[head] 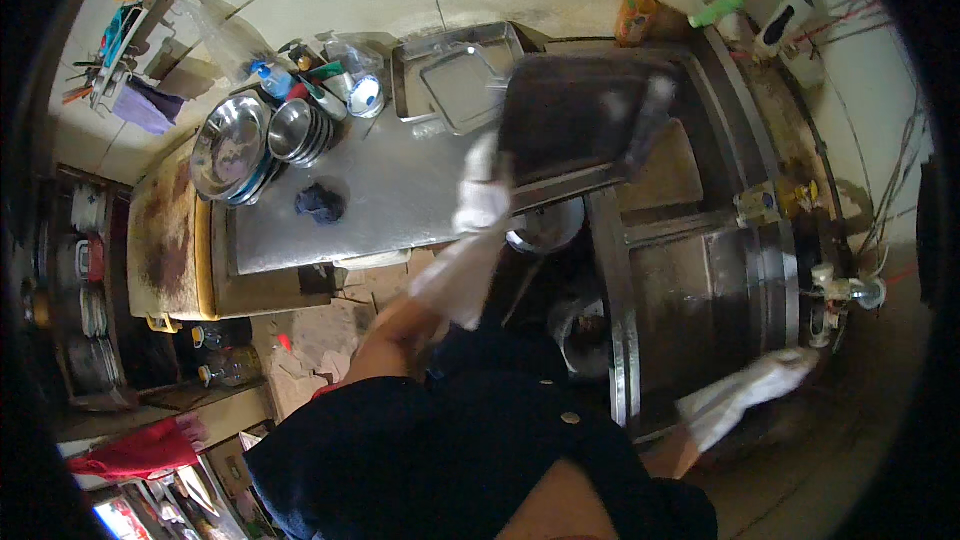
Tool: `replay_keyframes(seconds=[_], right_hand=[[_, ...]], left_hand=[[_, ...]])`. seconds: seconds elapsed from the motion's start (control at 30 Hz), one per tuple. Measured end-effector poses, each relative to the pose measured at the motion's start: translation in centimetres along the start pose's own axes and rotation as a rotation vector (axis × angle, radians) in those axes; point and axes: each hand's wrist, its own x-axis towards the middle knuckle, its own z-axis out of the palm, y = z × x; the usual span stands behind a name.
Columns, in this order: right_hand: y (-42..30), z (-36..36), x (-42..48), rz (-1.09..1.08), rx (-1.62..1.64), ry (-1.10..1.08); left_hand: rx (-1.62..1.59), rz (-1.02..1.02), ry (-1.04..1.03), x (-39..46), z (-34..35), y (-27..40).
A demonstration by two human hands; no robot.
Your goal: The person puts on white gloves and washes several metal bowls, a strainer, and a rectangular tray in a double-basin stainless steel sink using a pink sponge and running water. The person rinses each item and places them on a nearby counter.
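Observation:
My left hand (482, 191), in a white glove, grips the near left corner of a dark rectangular metal tray (574, 116). The tray is tilted over the seam between the steel worktop (375, 180) and the sink unit, and is blurred. My right hand (784, 371), also gloved in white, is beyond the right side of the near sink basin (682, 322), below the wall tap (836, 289). Blur hides its fingers, and I see nothing in it. A rectangular steel tray (403, 82) with a smaller clear one (465, 86) in it lies left of the dark tray.
Steel bowls (289, 131) and a large basin (229, 146) stand on the worktop's left, near a dark scouring pad (321, 202). An orange pump bottle (636, 15) is behind the sink. Below the worktop edge are a round metal vessel (551, 229) and another pot (581, 337).

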Motion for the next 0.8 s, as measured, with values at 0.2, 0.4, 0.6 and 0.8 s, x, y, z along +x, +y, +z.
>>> replay_keyframes(seconds=[0.2, 0.4, 0.6, 0.8], right_hand=[[-32.2, 0.9, -12.9, 0.039, 0.933, -1.116], [-54.5, 20.8, -19.0, -0.115, 0.996, -1.281], [-63.2, 26.8, -23.3, -0.156, 1.062, -1.587], [-67.7, 34.9, -25.1, -0.009, 0.768, -2.172]], left_hand=[[-0.501, -0.711, 0.346, 7.4, -18.3, -3.7], [-0.413, -0.707, 0.424, 8.1, -30.4, -4.9], [-0.443, -0.853, 0.509, 6.6, -34.0, -3.3], [-0.495, -0.931, 0.473, 9.8, -32.7, -1.1]])
